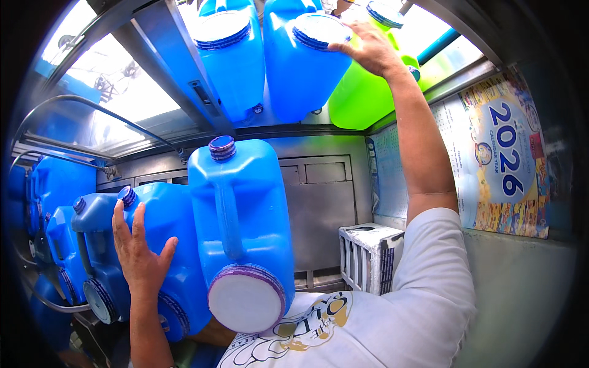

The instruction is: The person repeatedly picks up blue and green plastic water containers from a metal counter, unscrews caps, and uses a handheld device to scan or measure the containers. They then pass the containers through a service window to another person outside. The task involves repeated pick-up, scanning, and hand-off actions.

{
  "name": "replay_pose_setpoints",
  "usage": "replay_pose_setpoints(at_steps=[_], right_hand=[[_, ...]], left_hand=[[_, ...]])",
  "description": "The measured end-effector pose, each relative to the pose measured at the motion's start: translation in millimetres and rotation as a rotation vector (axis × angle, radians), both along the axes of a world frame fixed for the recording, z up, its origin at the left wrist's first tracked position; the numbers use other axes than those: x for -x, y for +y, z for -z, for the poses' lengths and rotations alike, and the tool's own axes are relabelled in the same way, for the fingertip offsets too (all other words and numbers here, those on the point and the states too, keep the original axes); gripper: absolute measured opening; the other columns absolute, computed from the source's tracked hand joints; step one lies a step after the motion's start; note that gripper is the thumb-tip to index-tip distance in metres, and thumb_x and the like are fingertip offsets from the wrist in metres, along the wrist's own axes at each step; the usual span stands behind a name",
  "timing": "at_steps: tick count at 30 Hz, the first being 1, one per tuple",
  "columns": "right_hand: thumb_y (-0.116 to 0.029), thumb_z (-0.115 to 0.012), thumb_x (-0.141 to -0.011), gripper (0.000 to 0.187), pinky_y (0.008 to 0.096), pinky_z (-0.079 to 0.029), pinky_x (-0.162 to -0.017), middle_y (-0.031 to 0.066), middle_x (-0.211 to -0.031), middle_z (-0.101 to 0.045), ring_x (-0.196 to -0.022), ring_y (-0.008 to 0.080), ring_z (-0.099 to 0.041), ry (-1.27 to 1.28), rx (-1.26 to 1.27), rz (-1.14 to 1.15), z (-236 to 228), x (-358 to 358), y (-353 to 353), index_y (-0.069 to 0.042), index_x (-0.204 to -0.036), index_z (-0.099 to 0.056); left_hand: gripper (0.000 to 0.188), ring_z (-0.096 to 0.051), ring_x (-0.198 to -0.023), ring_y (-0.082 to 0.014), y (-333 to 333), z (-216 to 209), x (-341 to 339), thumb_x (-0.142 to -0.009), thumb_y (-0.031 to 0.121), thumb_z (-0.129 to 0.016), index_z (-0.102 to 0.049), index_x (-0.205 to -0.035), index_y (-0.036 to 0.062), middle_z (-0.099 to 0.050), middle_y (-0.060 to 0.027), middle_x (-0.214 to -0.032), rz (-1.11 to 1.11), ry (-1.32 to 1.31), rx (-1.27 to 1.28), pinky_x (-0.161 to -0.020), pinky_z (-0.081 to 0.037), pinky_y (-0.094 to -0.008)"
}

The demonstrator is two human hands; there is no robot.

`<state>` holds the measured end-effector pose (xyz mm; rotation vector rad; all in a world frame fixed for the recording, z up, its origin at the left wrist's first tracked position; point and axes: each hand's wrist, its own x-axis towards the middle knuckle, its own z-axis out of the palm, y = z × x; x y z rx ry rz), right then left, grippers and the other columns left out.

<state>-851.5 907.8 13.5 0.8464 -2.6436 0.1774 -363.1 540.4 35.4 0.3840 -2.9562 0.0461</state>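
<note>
My left hand [144,251] is raised with its fingers spread, in front of a blue water jug [175,233] with a small dark-ringed cap. Whether the palm touches that jug I cannot tell. Beside it stands a larger-looking blue jug [254,190], with a built-in handle and a wide white lid facing me. My right arm stretches up to the far shelf, where my right hand [371,49] lies spread at the white lid of a blue jug [307,80]. Its thumb rests near the lid's rim. A bright green jug [365,98] stands just right of it, partly behind that hand.
Another blue jug [230,67] shares the upper shelf. More blue jugs [101,245] stand in a row at the left beside a curved metal rail [92,101]. A white slatted crate or stool [371,251] sits by the metal wall. A calendar [506,153] hangs at right.
</note>
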Motion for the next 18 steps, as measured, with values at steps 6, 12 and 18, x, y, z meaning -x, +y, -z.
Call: replay_pose_setpoints(at_steps=[6, 12, 18], right_hand=[[-0.053, -0.055, -0.09, 0.065, 0.0467, -0.038, -0.112, 0.0178, -0.147, -0.049, -0.136, 0.0329, -0.047, -0.024, 0.026, 0.431, 12, 61, 83, -0.015, -0.142, -0.05], [-0.039, -0.057, -0.087, 0.057, 0.0502, -0.04, -0.109, 0.0216, -0.144, -0.047, -0.132, 0.038, -0.048, -0.37, -0.001, 0.488, 10, 11, 79, -0.018, -0.139, -0.048], [-0.034, -0.077, -0.072, 0.061, 0.0456, -0.054, -0.085, 0.0262, -0.104, -0.068, -0.097, 0.0399, -0.067, -0.37, 0.761, 0.536, 27, -184, 61, 0.005, -0.114, -0.057]], left_hand=[[0.086, -0.034, -0.142, -0.0412, -2, 4, -2, -0.069, 0.028, -0.086, -0.045, -0.144, 0.0173, -0.032, -0.0172, -0.155, 0.025, 0.042, 0.045, -0.114, -0.035, -0.052], [0.082, -0.034, -0.141, -0.0398, -5, 5, -6, -0.071, 0.031, -0.084, -0.047, -0.143, 0.016, -0.031, -0.0161, -0.155, 0.036, 0.073, 0.015, -0.113, -0.034, -0.0516], [0.08, -0.032, -0.144, -0.0367, -4, 5, -10, -0.076, 0.043, -0.08, -0.048, -0.145, 0.0174, -0.031, -0.015, -0.156, -0.029, 0.047, 0.018, -0.115, -0.032, -0.0519]])
